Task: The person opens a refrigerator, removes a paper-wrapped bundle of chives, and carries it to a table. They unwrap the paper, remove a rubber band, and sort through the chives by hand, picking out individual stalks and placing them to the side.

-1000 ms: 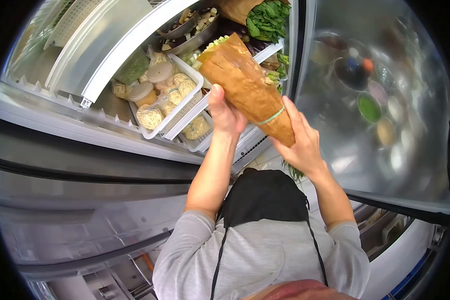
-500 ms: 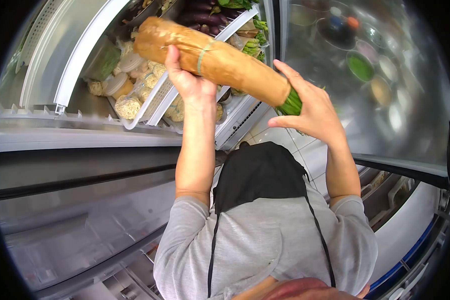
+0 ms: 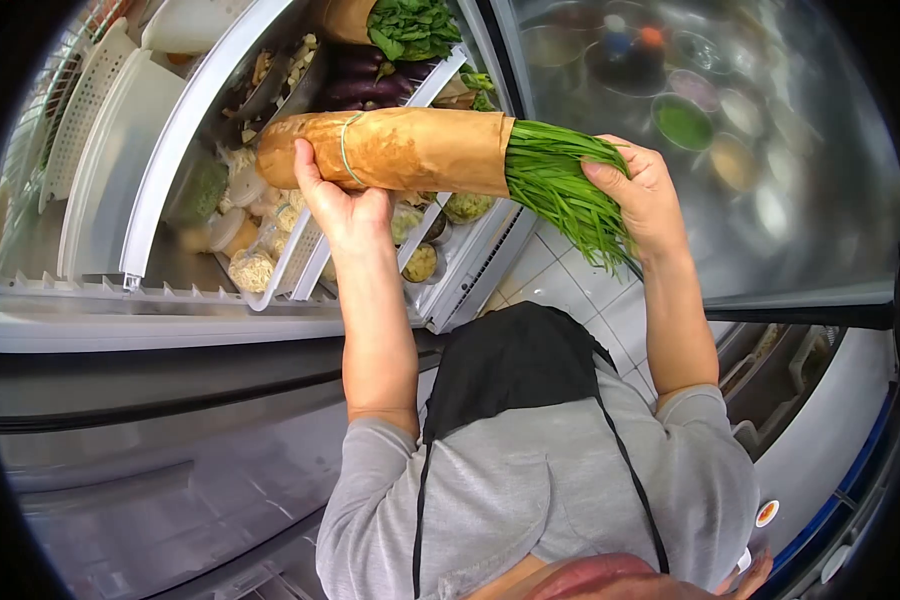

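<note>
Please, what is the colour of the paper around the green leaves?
The paper is light brown; it shows best in the head view.

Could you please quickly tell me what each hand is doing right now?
Left hand: holding the paper wrap, thumb against its near side.
Right hand: closed on the green leaves.

"What's worn with the black apron (image 3: 515, 365)?"
"A light grey shirt (image 3: 490, 480), its short sleeves (image 3: 370, 475) on either side of the apron."
"And the thin black cords (image 3: 422, 510)?"
"They run from the apron's edges over the shirt."
</note>
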The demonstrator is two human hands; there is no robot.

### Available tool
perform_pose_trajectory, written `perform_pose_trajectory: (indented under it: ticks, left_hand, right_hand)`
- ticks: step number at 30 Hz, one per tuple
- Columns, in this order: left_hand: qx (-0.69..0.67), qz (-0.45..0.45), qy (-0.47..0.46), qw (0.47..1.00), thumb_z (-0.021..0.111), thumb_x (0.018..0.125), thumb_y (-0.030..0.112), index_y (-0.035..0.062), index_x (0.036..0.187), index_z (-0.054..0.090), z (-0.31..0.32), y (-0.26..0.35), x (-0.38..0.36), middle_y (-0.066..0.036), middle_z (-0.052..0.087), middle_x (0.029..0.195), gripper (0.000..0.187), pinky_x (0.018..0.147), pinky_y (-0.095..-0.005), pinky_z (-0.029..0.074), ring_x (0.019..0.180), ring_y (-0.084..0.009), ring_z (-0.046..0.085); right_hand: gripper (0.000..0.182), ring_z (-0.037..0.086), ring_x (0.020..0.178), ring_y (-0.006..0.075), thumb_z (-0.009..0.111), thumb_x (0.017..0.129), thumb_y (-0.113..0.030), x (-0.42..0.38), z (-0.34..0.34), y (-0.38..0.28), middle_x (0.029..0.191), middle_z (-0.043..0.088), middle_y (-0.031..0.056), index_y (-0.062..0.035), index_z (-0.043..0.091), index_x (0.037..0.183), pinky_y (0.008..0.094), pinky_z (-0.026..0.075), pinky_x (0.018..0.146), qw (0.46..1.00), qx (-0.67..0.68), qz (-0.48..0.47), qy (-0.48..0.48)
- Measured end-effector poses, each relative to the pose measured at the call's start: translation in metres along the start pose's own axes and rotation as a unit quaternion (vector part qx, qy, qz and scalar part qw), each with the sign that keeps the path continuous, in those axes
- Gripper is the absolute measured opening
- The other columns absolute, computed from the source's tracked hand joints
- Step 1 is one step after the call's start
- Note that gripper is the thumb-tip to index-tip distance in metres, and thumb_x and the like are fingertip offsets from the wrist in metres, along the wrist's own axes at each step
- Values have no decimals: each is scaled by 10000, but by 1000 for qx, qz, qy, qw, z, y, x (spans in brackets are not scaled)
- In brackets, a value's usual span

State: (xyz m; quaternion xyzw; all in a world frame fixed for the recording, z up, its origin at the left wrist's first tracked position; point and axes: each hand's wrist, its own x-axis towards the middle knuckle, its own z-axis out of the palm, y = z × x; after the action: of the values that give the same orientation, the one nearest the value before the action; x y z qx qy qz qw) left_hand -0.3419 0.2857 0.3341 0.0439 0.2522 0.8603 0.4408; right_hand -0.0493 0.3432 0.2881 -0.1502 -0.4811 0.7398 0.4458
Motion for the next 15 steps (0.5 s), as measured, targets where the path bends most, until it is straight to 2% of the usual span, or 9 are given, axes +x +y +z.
perform_pose_trajectory:
  ticks: [3, 6, 9, 12, 13, 15]
  left_hand:
    - [22, 42, -20, 999, 663, 865, 404, 78, 1239, 547, 5, -3, -2, -125, 618, 1201, 510, 995, -550, 465, 1111, -343, 590]
    - [26, 67, -51, 996, 652, 868, 404, 67, 1238, 538, 10, -5, -7, -130, 617, 1189, 514, 991, -544, 470, 1099, -342, 595]
    - [21, 99, -96, 990, 641, 862, 416, 61, 1240, 528, 9, -9, -10, -133, 616, 1171, 531, 981, -547, 477, 1091, -341, 597]
    - [28, 141, -138, 980, 648, 833, 447, 49, 1240, 522, 6, -13, -7, -145, 613, 1152, 583, 979, -543, 479, 1079, -342, 597]
    - [32, 152, -150, 976, 652, 819, 460, 43, 1239, 521, 4, -16, -7, -150, 612, 1146, 606, 979, -540, 478, 1074, -343, 597]
    - [35, 123, -217, 968, 689, 772, 471, 20, 1228, 526, -2, -22, -4, -168, 603, 1147, 662, 1004, -530, 456, 1089, -347, 581]
  right_hand:
    - [280, 631, 902, 98, 645, 889, -42, -1, -10, 0, 1031, 689, 76, 41, 625, 1155, 242, 499, 825, 999, -3, 13, -30]
    - [357, 632, 892, 104, 693, 845, -53, -6, -15, -10, 1019, 692, 61, 41, 630, 1184, 247, 503, 845, 992, -118, 4, -35]
    - [464, 624, 979, 135, 753, 770, -78, -16, -25, -31, 1065, 685, 66, 12, 638, 1210, 287, 483, 908, 955, -271, -66, -97]
    - [567, 593, 1080, 159, 829, 703, -156, -15, -24, -49, 1129, 671, 84, -7, 640, 1216, 311, 440, 971, 925, -356, -129, -33]
    - [650, 591, 1136, 235, 839, 699, -310, -13, -16, -48, 1181, 654, 144, -12, 626, 1237, 338, 417, 1012, 892, -429, -142, -5]
    - [751, 581, 1164, 287, 840, 674, -371, -8, 4, -40, 1237, 627, 165, -14, 586, 1285, 368, 417, 1019, 834, -532, -141, -32]
